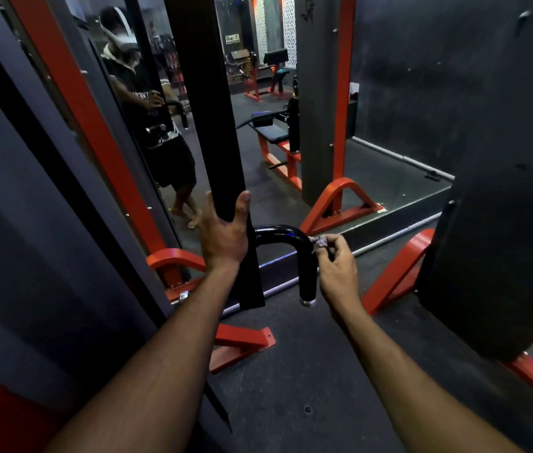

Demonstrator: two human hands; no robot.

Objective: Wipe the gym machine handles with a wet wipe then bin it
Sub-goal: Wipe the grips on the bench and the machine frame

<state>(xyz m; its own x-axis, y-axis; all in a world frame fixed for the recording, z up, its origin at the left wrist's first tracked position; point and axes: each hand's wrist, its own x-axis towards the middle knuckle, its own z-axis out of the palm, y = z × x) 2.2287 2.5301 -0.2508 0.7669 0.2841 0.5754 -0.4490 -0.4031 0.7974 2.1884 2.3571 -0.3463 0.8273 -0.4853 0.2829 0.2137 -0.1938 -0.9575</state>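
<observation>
Two bare forearms are seen reaching forward over dark rubber floor (307, 371).

Left hand (222, 237): wrapped round the black upright post (206, 109) of the machine, thumb up the near face, fingers curled behind it. Firm grip, nothing else held.

Right hand (337, 266): fingertips bunched in a pinch on a small crumpled wet wipe (320, 242). The wipe is pressed against the outer bend of the handle (307, 273), right at the top of its near leg.

Handle: glossy black tube, bent in an inverted U. One end runs behind the post just beside the left hand; the other leg drops down toward the camera and is finished with a silver end cap (307, 302). Wipe contact is at the curve, well above the cap.

At right, a large black pad (503, 240) is carried on an orange frame (395, 276), close to the right forearm. An orange foot bracket (242, 344) is seen on the floor between the arms.

Beyond the handle, a mirror (275, 174) is mounted at floor level, framed by orange uprights. In it are reflected: a person in dark shirt and shorts with a headset worn on the head, one hand on a black handle; a black padded bench (271, 132) on an orange base; further orange-and-black gear at the back of the room.

Bin: none visible from this view.
</observation>
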